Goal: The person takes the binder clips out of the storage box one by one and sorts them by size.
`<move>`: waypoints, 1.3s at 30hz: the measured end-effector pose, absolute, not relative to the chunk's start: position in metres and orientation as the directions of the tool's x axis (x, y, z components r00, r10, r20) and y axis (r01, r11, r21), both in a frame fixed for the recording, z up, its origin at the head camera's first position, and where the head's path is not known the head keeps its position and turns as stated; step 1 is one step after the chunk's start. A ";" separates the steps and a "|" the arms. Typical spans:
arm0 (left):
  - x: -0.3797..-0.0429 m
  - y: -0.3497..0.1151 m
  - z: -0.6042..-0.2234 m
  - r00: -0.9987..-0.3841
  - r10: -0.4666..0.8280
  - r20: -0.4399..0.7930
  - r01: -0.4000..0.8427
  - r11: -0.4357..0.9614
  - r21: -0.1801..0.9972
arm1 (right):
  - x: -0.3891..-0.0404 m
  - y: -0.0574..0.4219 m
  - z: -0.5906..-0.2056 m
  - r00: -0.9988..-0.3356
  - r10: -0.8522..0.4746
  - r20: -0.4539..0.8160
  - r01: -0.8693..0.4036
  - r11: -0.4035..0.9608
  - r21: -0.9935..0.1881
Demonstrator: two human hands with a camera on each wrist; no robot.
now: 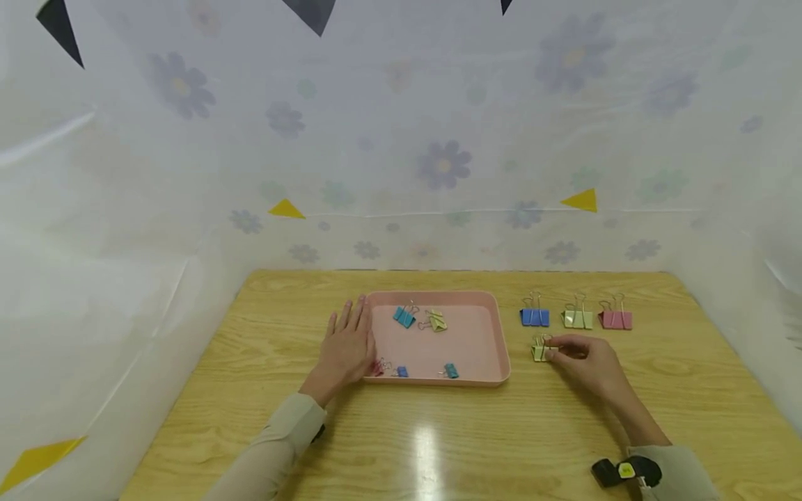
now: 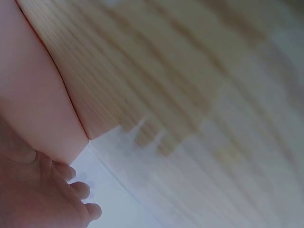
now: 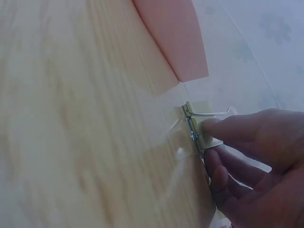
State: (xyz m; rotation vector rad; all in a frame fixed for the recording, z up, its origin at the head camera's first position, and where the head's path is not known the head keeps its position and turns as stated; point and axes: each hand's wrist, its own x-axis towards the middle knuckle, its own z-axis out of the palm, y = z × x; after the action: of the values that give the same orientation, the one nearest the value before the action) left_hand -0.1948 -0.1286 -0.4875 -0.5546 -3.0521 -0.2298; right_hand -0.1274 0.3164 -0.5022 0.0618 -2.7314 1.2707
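Observation:
My right hand (image 1: 592, 362) pinches a small yellow binder clip (image 1: 537, 351) between thumb and fingers, on the table to the right of the pink tray (image 1: 503, 348). In the right wrist view the clip (image 3: 205, 138) has its wire handles pointing away from the table. With fingers straight, my left hand (image 1: 347, 348) rests against the tray's left side. Inside the tray lie a teal clip (image 1: 404, 318) and a yellow clip (image 1: 437, 321) near the back. Toward its front are small red (image 1: 379, 367), blue (image 1: 402, 372) and teal (image 1: 451, 371) clips.
Behind my right hand stands a row of larger binder clips: blue (image 1: 535, 318), pale green (image 1: 583, 320) and red (image 1: 617, 321). A wood-grain table (image 1: 351, 438) lies beneath everything. Flower-patterned white sheeting (image 1: 376, 139) encloses the back and sides.

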 end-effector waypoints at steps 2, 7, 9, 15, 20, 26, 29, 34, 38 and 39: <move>-0.195 -0.128 -0.487 -0.936 0.348 0.053 0.352 0.925 0.139 | -0.127 0.316 -0.502 -0.991 0.022 0.134 -0.087 0.657 -0.749; -0.193 -0.126 -0.483 -0.937 0.347 0.047 0.350 0.928 0.129 | -0.128 0.316 -0.503 -0.992 0.016 0.124 -0.081 0.672 -0.736; -0.192 -0.126 -0.482 -0.938 0.345 0.044 0.348 0.930 0.116 | -0.129 0.317 -0.504 -0.993 0.007 0.121 -0.086 0.669 -0.738; -0.192 -0.125 -0.481 -0.936 0.351 0.042 0.353 0.929 0.109 | -0.127 0.320 -0.500 -0.994 -0.002 0.106 -0.081 0.662 -0.745; -0.193 -0.124 -0.480 -0.937 0.349 0.038 0.351 0.931 0.098 | -0.125 0.320 -0.490 -0.992 0.005 0.126 -0.092 0.656 -0.749; -0.193 -0.124 -0.481 -0.938 0.345 0.036 0.346 0.934 0.089 | -0.123 0.315 -0.475 -0.975 0.020 0.221 -0.164 0.611 -0.775; -0.193 -0.125 -0.481 -0.939 0.342 0.035 0.344 0.935 0.084 | -0.122 0.309 -0.469 -0.963 -0.007 0.269 -0.222 0.585 -0.780; -0.192 -0.125 -0.482 -0.938 0.343 0.046 0.346 0.934 0.091 | -0.123 0.296 -0.463 -0.947 -0.077 0.313 -0.307 0.512 -0.803; -0.192 -0.125 -0.481 -0.937 0.346 0.054 0.349 0.932 0.097 | -0.127 0.285 -0.463 -0.935 -0.125 0.332 -0.351 0.464 -0.814; -0.192 -0.125 -0.481 -0.937 0.345 0.053 0.349 0.932 0.097 | -0.128 0.282 -0.464 -0.933 -0.136 0.332 -0.357 0.457 -0.815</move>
State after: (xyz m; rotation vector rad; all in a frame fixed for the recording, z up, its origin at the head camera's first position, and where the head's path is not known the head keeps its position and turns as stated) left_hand -0.1920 -0.1248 -0.4813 -0.5486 -3.0536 -0.1636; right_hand -0.1284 0.2817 -0.4636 0.4282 -2.4870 1.4709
